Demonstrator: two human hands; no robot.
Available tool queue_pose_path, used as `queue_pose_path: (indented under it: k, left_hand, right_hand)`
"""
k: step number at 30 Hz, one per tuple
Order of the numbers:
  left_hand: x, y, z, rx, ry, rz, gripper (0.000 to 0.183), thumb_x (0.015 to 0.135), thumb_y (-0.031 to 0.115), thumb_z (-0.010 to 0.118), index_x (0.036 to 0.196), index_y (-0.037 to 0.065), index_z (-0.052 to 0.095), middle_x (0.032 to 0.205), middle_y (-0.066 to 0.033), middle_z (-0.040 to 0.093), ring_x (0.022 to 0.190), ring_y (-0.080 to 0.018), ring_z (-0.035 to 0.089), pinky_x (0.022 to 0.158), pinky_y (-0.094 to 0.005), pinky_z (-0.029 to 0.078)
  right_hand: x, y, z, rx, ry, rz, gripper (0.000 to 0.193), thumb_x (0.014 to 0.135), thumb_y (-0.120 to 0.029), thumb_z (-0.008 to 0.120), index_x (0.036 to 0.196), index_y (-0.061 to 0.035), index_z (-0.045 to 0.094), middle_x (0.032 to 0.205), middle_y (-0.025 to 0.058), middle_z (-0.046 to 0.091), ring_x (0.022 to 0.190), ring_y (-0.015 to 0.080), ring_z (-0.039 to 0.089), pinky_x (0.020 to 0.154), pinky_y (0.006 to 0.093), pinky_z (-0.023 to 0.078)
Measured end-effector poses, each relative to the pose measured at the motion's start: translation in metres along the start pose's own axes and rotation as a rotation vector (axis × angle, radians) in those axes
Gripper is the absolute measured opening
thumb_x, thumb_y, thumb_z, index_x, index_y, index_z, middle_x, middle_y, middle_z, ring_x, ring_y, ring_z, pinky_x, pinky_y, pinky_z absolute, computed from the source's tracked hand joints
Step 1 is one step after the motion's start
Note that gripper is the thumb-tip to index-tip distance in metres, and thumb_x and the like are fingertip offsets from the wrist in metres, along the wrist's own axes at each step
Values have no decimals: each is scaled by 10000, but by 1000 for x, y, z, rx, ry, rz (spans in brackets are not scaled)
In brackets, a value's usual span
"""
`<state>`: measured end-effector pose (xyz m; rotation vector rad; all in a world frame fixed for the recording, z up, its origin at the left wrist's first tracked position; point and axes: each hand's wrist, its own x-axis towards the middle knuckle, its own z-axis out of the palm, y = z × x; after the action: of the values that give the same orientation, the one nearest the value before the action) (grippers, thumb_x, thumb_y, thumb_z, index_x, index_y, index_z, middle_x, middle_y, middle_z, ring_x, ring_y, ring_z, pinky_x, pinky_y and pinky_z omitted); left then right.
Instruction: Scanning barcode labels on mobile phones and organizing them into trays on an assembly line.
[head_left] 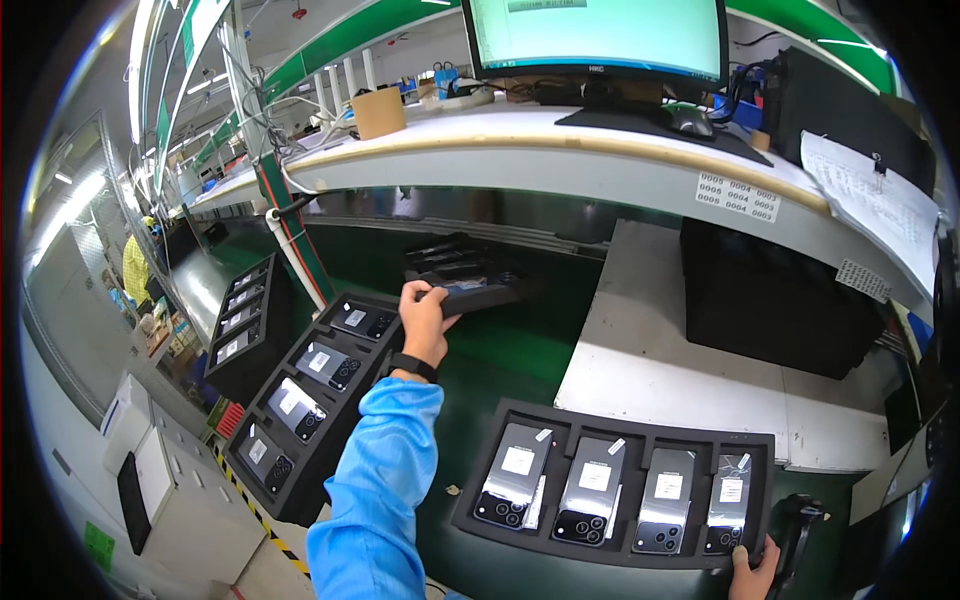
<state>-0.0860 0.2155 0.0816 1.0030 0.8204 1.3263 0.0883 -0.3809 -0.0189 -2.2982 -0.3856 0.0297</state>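
Note:
My left hand [425, 318], at the end of a blue sleeve with a dark wristband, is closed on the near edge of a dark foam tray [478, 297] over the green bench. That tray is blurred, and its contents are hard to make out. At the lower right, my right hand [755, 572] grips the front corner of a black foam tray [600, 418], thumb on top. Several smartphones lie in its slots, camera ends toward me, including a dark phone [594, 490] with a white label. Another loaded black foam tray [375, 372] rests beside my left forearm.
Farther left stands a stack of black trays [243, 312] with phones. Behind the right tray is a white platform [630, 350] carrying a black box [780, 300]. An overhead shelf [500, 135] holds a monitor [600, 40], mouse [690, 122] and tape roll [379, 113]. A dark handheld device [797, 525] sits near my right hand.

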Motion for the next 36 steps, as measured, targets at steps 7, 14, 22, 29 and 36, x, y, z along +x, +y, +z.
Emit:
queue_pose_path:
  k: [7, 14, 22, 29, 36]
  left_hand:
    - [-24, 123, -102, -181, -297, 248, 182, 877, 69, 573, 1044, 136, 603, 939, -4, 556, 872, -155, 596, 783, -331, 524]
    - [-91, 178, -278, -242, -191, 426, 549, 832, 256, 528, 1341, 50, 556, 1308, -182, 618, 1171, -331, 619, 1063, -433, 473]
    - [-129, 184, -431, -219, -139, 341, 695, 809, 240, 508, 1479, 59, 487, 1403, -178, 592, 1229, -336, 612, 1083, -447, 480]
    - [-115, 147, -487, 111, 239, 201, 497, 804, 100, 539, 1288, 0, 593, 1177, -131, 649, 1018, -234, 658, 975, -354, 520]
    - [-112, 121, -509, 360, 292, 194, 313, 865, 58, 579, 1165, -10, 634, 1057, -62, 664, 942, -155, 622, 899, -290, 496]
  right_hand:
    - [2, 15, 9, -4, 64, -73, 512, 937, -226, 749, 1306, 90, 590, 1158, 177, 647, 995, 241, 609, 890, 348, 488]
    - [13, 43, 17, 45, 50, -25, 508, 913, -142, 702, 1343, 81, 548, 1213, 170, 636, 1062, 225, 609, 948, 346, 482]
    - [37, 73, 23, 352, 7, 17, 392, 869, -78, 674, 1225, 65, 591, 1041, 79, 663, 930, 149, 613, 870, 289, 486]
    - [39, 70, 24, 344, 32, -5, 352, 868, -70, 664, 1190, 58, 603, 1016, 76, 665, 913, 151, 613, 861, 291, 490]
    - [24, 51, 27, 278, 91, -17, 384, 885, -91, 671, 1227, 66, 592, 1108, 97, 647, 966, 171, 615, 894, 305, 489]
